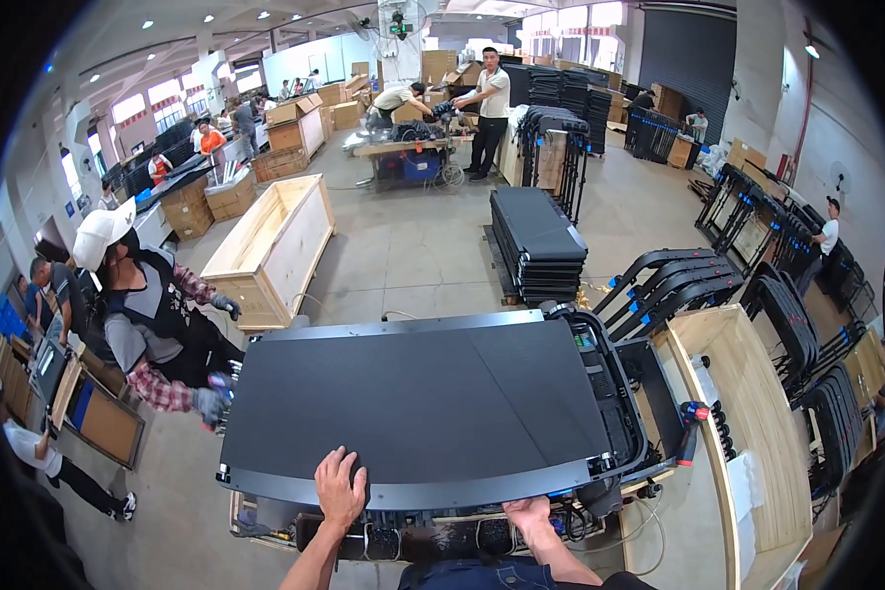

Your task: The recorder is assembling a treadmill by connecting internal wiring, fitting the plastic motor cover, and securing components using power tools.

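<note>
Panel (403, 403): left hand (340, 495) flat atop, fingers extended; right hand (531, 515) apparently beneath, finger grip unclear.

Beneath the near edge of the black deck (403, 403), the fingers of the right hand (528, 513) are largely hidden; nearer than the deck, both forearms (313, 560) are cut off by the lower edge. At the deck's left end, a co-worker's glove (209, 402) partly covers a tool (221, 383) of indeterminable type. Right of the deck, a wooden crate (777, 442) is cut off at its near end. Far beyond the deck, workers (211, 140) are too small for their actions to be distinguished.
</note>
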### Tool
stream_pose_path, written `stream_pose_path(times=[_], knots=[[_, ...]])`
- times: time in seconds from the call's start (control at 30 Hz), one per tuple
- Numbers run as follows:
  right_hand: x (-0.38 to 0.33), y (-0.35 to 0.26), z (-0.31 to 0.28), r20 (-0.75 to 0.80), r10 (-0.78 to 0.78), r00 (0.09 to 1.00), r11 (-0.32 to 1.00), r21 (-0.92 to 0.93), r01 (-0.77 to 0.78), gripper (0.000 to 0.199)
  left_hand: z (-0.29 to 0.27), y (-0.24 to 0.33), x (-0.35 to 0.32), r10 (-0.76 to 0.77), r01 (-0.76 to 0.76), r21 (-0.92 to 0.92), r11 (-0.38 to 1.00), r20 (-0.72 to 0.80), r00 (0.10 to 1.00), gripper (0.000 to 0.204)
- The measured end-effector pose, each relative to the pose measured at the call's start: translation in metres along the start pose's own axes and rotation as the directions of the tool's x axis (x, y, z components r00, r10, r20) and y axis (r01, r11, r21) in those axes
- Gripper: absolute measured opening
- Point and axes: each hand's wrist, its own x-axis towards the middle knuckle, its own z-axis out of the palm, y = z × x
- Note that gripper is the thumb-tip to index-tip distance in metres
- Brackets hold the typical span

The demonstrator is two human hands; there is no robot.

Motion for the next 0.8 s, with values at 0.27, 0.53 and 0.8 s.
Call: stream_pose_path(times=[0.27,0.53,0.8], knots=[[0.008,-0.009,-0.011,-0.002,0.046,0.999,0.999,0.025,-0.046,0.027,0.003,-0.003,0.001,0.012,-0.013,-0.033,0.999,-0.004,1.000,0.041],[-0.007,0.015,0.011,-0.076,-0.012,0.997,0.996,-0.084,0.006,0.038,-0.043,-0.016,-0.023,0.364,-0.423,0.057,0.904,0.414,0.834,0.071],[0.010,0.070,-0.017,0.054,0.250,0.967,0.963,0.093,-0.254,0.034,-0.049,-0.021,-0.021,0.364,-0.456,0.097,0.885,0.467,0.806,0.067]])
